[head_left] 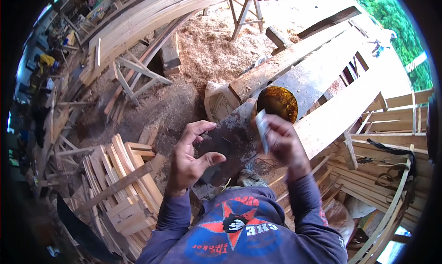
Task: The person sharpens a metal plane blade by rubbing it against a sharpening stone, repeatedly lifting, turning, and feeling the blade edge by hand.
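Your right hand [284, 140], fingers closed, pinches a pale flat piece [262, 129] near an amber-brown bowl [278, 103] at the table [308, 80]; your left hand [188, 160], half open with thumb and fingers apart, appears empty. A light, steady pinch and knuckles clear of the bowl's rim should give you best control. The count: one flat piece, one bowl, two hands.

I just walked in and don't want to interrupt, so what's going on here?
A person at a workbench pinches a pale flat piece in the right hand, near the rim of a round container, amber-brown inside. The left hand is open, thumb and fingers apart, holding nothing. Sawdust and stacked boards lie around.
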The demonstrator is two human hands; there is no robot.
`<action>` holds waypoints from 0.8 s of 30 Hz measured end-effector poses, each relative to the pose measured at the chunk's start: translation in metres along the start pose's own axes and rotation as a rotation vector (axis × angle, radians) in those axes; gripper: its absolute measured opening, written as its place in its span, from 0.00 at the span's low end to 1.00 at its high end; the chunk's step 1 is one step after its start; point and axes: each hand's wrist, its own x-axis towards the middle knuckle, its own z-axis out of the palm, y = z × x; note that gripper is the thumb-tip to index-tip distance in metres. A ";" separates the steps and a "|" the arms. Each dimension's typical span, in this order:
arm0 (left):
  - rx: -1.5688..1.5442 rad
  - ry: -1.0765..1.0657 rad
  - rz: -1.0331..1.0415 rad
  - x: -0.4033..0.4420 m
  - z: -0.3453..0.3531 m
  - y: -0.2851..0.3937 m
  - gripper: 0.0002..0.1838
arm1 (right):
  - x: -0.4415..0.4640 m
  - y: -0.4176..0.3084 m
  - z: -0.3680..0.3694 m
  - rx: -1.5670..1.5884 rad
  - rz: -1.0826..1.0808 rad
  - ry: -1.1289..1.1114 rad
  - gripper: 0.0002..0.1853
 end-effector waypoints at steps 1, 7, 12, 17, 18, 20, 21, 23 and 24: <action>-0.013 0.014 -0.008 -0.009 -0.009 -0.011 0.29 | 0.013 -0.014 -0.019 -0.365 -0.183 0.059 0.20; -0.207 0.060 -0.291 -0.055 -0.035 -0.036 0.18 | 0.105 -0.001 -0.082 -2.060 0.210 -0.141 0.09; -0.277 0.154 -0.312 -0.082 -0.067 -0.035 0.13 | 0.132 0.031 -0.136 -2.110 0.271 -0.393 0.08; -0.168 0.328 -0.454 -0.111 -0.089 -0.096 0.09 | 0.082 -0.015 -0.059 -1.745 -0.187 0.348 0.09; -0.072 0.269 -0.467 -0.109 -0.081 -0.107 0.09 | 0.074 -0.006 -0.044 -1.741 -0.305 0.231 0.09; 0.139 0.157 -0.382 -0.103 -0.062 -0.132 0.10 | 0.063 0.031 -0.013 -1.653 -0.462 0.102 0.12; 0.250 0.108 -0.289 -0.100 -0.049 -0.144 0.11 | 0.055 0.050 0.015 -1.440 -0.426 0.082 0.16; 0.484 0.101 -0.101 -0.099 -0.028 -0.165 0.12 | 0.043 0.115 0.033 -1.167 -0.198 0.157 0.20; 0.559 0.081 -0.065 -0.101 -0.020 -0.172 0.13 | 0.041 0.154 0.024 -1.072 -0.099 0.188 0.21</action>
